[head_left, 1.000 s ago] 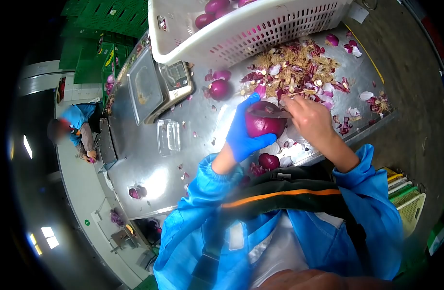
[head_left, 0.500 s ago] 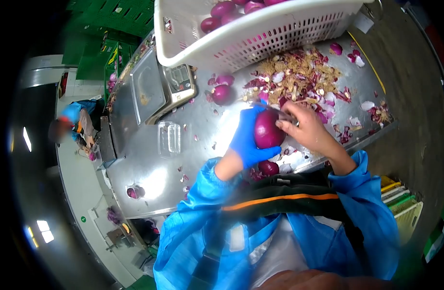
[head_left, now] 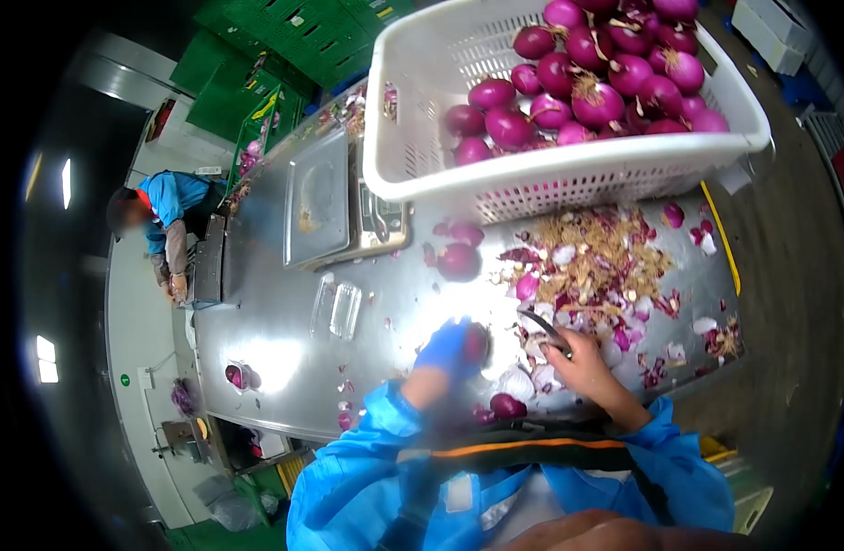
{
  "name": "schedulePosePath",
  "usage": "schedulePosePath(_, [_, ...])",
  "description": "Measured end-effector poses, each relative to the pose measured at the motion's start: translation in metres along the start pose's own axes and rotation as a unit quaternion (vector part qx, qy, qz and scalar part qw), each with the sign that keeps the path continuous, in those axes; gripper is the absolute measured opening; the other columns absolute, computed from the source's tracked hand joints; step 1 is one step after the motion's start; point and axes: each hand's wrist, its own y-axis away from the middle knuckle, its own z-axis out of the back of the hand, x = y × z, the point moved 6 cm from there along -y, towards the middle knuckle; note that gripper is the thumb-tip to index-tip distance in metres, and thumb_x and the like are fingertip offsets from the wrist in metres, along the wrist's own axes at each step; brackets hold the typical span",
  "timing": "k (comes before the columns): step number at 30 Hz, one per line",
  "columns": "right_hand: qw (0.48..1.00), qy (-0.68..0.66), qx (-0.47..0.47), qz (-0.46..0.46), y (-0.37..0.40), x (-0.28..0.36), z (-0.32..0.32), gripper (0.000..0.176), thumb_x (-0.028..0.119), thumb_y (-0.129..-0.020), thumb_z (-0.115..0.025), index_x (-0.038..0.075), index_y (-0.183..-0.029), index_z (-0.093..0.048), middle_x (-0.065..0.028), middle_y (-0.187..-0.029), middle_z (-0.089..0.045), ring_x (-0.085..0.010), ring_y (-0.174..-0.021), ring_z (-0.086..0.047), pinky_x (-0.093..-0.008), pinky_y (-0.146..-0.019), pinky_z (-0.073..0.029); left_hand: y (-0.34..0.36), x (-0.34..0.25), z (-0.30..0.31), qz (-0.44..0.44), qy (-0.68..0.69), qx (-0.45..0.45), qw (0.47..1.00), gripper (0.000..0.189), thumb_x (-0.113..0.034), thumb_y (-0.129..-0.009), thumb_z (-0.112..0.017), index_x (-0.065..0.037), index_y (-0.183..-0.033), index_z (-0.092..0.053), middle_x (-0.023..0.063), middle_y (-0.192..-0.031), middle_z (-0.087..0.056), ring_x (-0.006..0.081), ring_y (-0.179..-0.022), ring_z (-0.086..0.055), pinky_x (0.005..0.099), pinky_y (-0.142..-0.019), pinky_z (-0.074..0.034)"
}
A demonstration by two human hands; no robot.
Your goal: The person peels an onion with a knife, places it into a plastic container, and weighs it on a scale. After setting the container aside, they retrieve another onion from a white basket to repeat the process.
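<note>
My left hand [head_left: 447, 349], in a blue glove and smeared by motion, is wrapped round a red onion [head_left: 476, 343] low over the metal table [head_left: 257, 312]. My bare right hand [head_left: 582, 369] grips a small knife [head_left: 537, 321], its dark curved blade pointing up and left, apart from the onion. Under and beyond the knife lies a heap of onion roots and skins [head_left: 598, 262]. Two peeled-looking onions [head_left: 458, 262] sit ahead of my left hand. Another onion [head_left: 507, 406] rests by the near table edge, close to my body.
A white perforated crate [head_left: 569, 188] full of red onions stands at the far side. Left of it is a weighing scale [head_left: 319, 207], with a clear plastic tray [head_left: 335, 308] in front. A packed onion [head_left: 239, 375] lies far left. A co-worker [head_left: 176, 207] bends over another table.
The hands have parted: the left, holding the onion, is further left, and the knife is off the onion. My view has tilted up, showing more of the crate.
</note>
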Motion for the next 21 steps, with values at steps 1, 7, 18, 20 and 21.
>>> schedulePosePath(1, [1.000,-0.011,0.012,-0.010,-0.002,-0.009,0.001,0.025,0.020,-0.088,-0.067,0.001,-0.105,-0.065,-0.0111,-0.082,-0.067,-0.0190,-0.071,-0.062,-0.0332,-0.067,-0.049,-0.008,-0.007,0.015,-0.027,0.043,0.028,0.998,0.083,-0.026,-0.074,-0.080,-0.008,-0.144,-0.040,0.0259,-0.132,-0.052,0.0420,-0.118,-0.053,0.0427,-0.096,-0.048])
schedulePosePath(7, [0.992,0.120,0.009,0.040,-0.022,-0.017,0.008,0.025,0.032,-0.083,-0.072,0.007,-0.087,-0.070,-0.0129,-0.077,-0.067,-0.0317,-0.071,-0.065,-0.0411,-0.069,-0.050,-0.047,-0.041,0.165,-0.189,0.322,0.014,0.928,0.028,-0.013,-0.089,-0.068,0.001,-0.114,-0.064,0.0185,-0.105,-0.069,0.0296,-0.095,-0.069,0.0364,-0.083,-0.055])
schedulePosePath(18, [0.998,0.058,-0.009,-0.014,-0.052,-0.015,0.024,0.015,0.013,-0.089,-0.063,0.002,-0.098,-0.064,-0.0141,-0.084,-0.065,-0.0271,-0.076,-0.065,-0.0339,-0.070,-0.050,-0.397,0.013,0.219,-0.084,-0.153,-0.038,0.984,0.059,-0.036,-0.079,-0.074,-0.007,-0.129,-0.058,0.0176,-0.120,-0.065,0.0303,-0.107,-0.064,0.0395,-0.091,-0.050])
schedulePosePath(20, [0.998,0.001,-0.021,-0.060,-0.050,-0.032,0.025,0.014,0.011,-0.090,-0.062,0.001,-0.100,-0.064,-0.0116,-0.082,-0.065,-0.0213,-0.074,-0.064,-0.0323,-0.069,-0.050,-0.421,0.019,0.187,0.032,-0.155,0.100,0.982,0.060,-0.041,-0.081,-0.071,-0.009,-0.130,-0.058,0.0151,-0.112,-0.068,0.0251,-0.103,-0.066,0.0383,-0.090,-0.050])
schedulePosePath(21, [0.996,-0.030,-0.029,-0.084,-0.049,-0.040,0.026,0.014,0.010,-0.091,-0.061,0.001,-0.101,-0.064,-0.0103,-0.082,-0.065,-0.0184,-0.073,-0.063,-0.0314,-0.069,-0.050,-0.428,0.021,0.173,0.088,-0.157,0.169,0.969,0.061,-0.044,-0.081,-0.069,-0.010,-0.130,-0.058,0.0138,-0.107,-0.069,0.0225,-0.101,-0.067,0.0377,-0.090,-0.050])
